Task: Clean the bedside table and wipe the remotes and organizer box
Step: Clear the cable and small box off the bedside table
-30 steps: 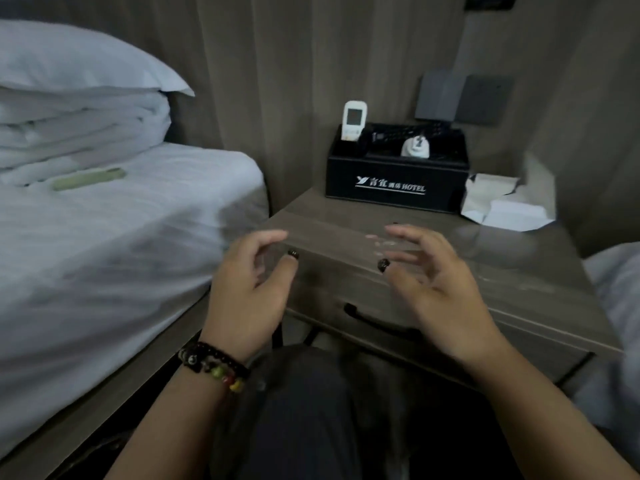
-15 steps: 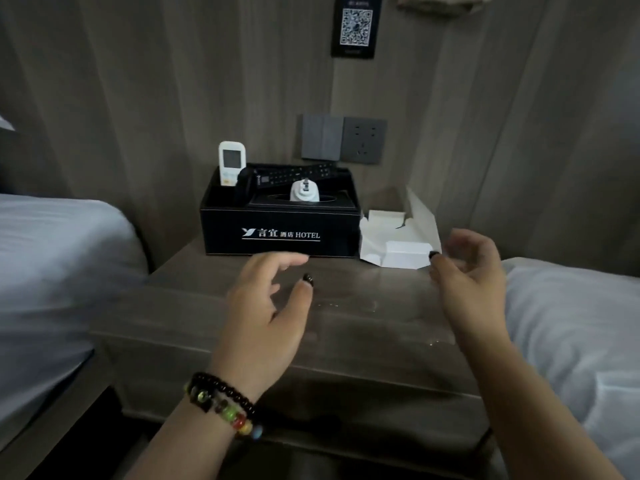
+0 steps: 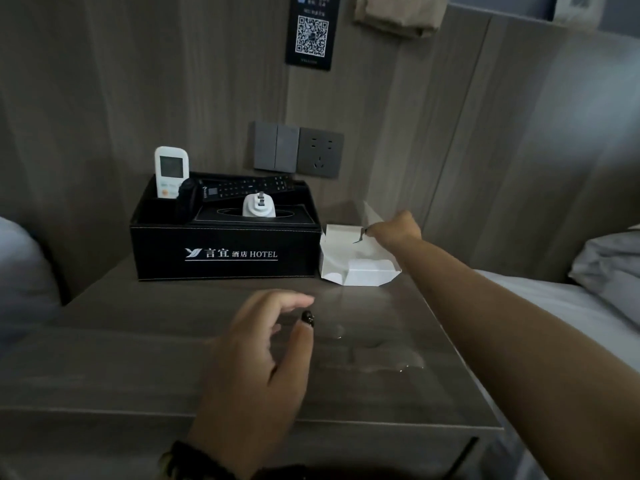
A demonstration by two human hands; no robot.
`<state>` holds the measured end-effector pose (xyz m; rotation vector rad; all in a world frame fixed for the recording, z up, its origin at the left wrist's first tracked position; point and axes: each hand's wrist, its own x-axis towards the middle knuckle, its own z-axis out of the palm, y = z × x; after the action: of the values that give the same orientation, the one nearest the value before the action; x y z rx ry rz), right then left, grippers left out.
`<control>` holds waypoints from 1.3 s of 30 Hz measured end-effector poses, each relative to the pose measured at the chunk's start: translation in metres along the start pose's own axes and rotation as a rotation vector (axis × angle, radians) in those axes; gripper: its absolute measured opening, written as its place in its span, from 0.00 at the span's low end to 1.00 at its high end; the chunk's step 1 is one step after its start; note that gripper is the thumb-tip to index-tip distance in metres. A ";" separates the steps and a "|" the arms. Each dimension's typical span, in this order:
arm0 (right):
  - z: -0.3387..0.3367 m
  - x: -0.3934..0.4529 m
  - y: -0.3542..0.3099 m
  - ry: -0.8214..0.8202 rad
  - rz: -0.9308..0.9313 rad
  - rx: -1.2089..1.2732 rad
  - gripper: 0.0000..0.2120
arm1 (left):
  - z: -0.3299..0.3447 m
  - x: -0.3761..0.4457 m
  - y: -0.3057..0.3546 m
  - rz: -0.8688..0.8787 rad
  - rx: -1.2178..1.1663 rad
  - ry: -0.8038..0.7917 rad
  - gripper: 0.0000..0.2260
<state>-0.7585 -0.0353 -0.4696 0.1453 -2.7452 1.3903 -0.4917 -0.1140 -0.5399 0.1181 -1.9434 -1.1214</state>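
On the wooden bench point(image 3: 138, 358), the right hand point(image 3: 394, 230) pinches the white carton point(image 3: 360, 268) to clear it; left hand point(image 3: 252, 358) hovers, fingers point(image 3: 298, 301) loosely apart.

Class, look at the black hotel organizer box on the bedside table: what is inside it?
The organizer box holds an upright white remote, a black remote lying across the back, and a white plug adapter. The box walls hide the lower parts, and anything beneath.

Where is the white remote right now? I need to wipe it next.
In the head view the white remote stands upright in the back-left compartment of the black organizer box, left of the black remote, at the back of the bedside table.
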 end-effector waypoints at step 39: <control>-0.074 -0.189 0.022 0.171 -0.225 1.155 0.13 | 0.024 0.029 0.079 -0.025 -0.584 -0.152 0.47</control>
<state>-0.5725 0.0478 -0.4620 0.3323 -1.4179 2.5107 -0.5018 -0.0652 -0.4684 -0.2658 -1.6648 -1.7066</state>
